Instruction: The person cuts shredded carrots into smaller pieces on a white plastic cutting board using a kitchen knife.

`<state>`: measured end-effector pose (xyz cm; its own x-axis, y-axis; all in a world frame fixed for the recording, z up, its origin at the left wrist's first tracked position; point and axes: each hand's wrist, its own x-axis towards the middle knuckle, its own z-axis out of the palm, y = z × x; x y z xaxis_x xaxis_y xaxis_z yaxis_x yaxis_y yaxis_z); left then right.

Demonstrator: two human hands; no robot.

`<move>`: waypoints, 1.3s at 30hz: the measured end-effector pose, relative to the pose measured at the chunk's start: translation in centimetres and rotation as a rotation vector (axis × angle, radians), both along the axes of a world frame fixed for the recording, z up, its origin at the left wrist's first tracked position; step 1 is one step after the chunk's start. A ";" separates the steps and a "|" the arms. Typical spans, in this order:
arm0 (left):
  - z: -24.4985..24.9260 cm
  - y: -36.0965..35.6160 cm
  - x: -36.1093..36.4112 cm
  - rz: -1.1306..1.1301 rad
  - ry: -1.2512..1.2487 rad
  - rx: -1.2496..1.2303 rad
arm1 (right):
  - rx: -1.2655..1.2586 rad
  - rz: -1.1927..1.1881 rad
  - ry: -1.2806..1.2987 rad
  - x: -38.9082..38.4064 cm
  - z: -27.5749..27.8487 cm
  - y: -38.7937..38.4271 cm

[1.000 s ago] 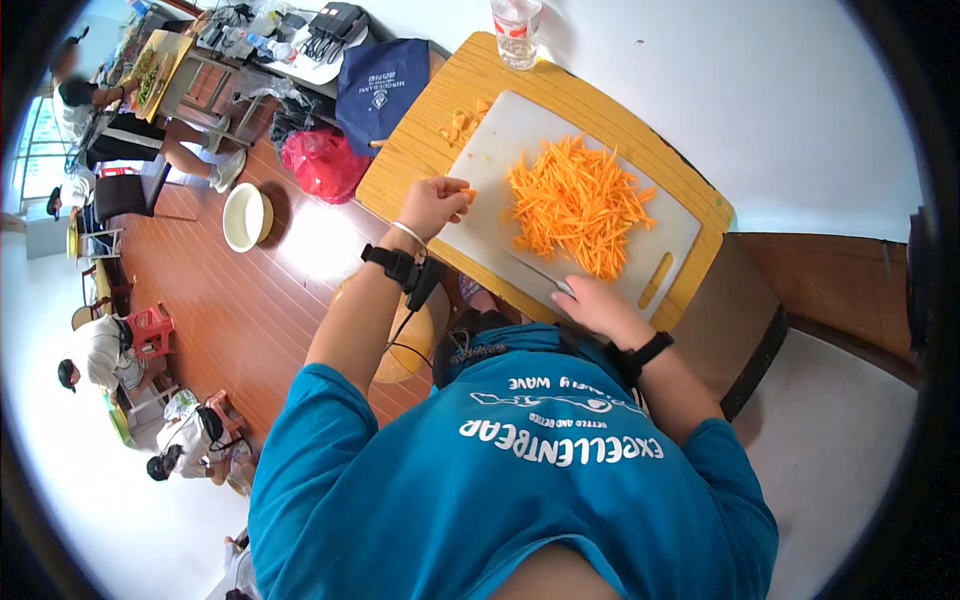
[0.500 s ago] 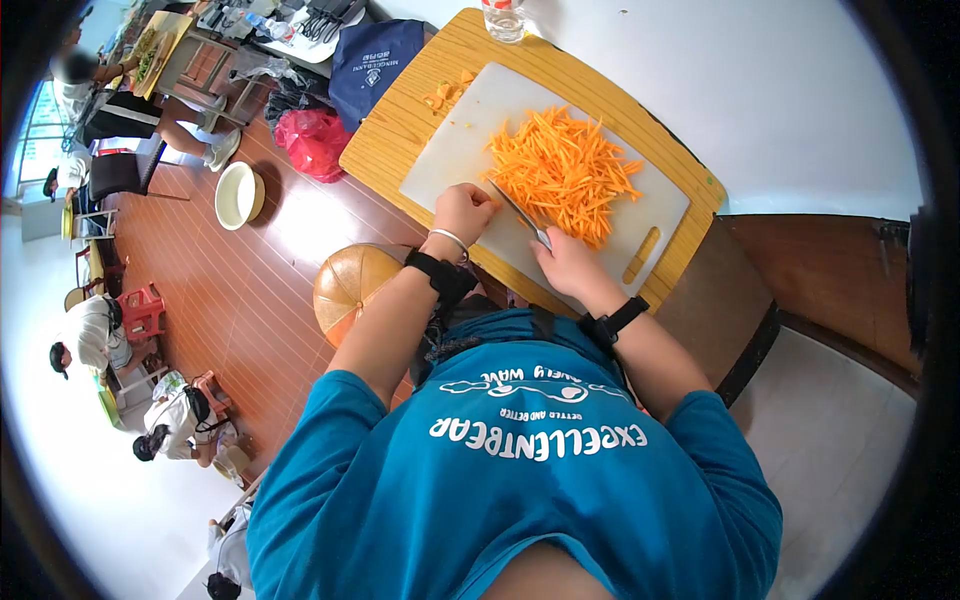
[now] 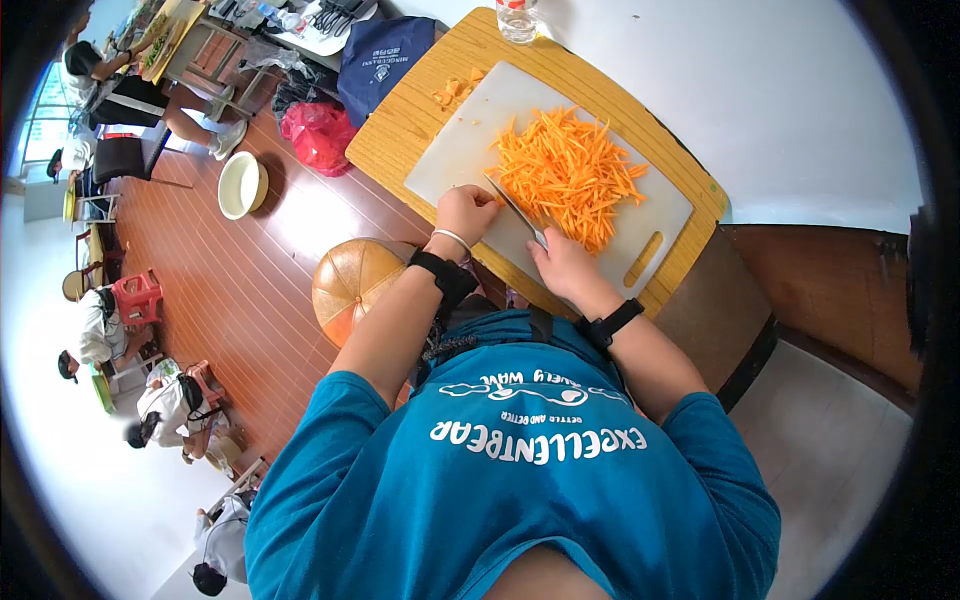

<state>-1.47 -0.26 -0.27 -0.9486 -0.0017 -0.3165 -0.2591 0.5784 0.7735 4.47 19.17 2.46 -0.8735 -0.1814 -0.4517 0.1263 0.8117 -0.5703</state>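
Note:
A heap of orange shreds point(image 3: 570, 175) lies on the white cutting board point(image 3: 450, 155). My right hand point(image 3: 562, 262) is closed around the handle of a knife point(image 3: 518, 212), whose blade points up and left along the heap's near-left side. Close to the blade, over the board's near edge, my left hand point(image 3: 467, 212) has its fingers curled together; a small orange bit shows at the fingertips, too small to make out. Small orange pieces point(image 3: 457, 90) rest on the wooden table point(image 3: 395, 130) beyond the board.
A glass jar point(image 3: 517, 22) stands at the table's far edge. Beside the table are a blue bag point(image 3: 385, 60), a red plastic bag point(image 3: 318, 135), a cream basin point(image 3: 242, 185) on the floor and a round tan stool point(image 3: 355, 285). Several people sit at the left.
The view has shifted slightly. Both hands keep nearly the same pose at the board, with the knife still in my right hand.

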 end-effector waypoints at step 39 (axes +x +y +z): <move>0.1 0.3 0.1 0.008 0.016 -0.020 | 0.154 0.042 -0.049 -0.3 2.1 -1.9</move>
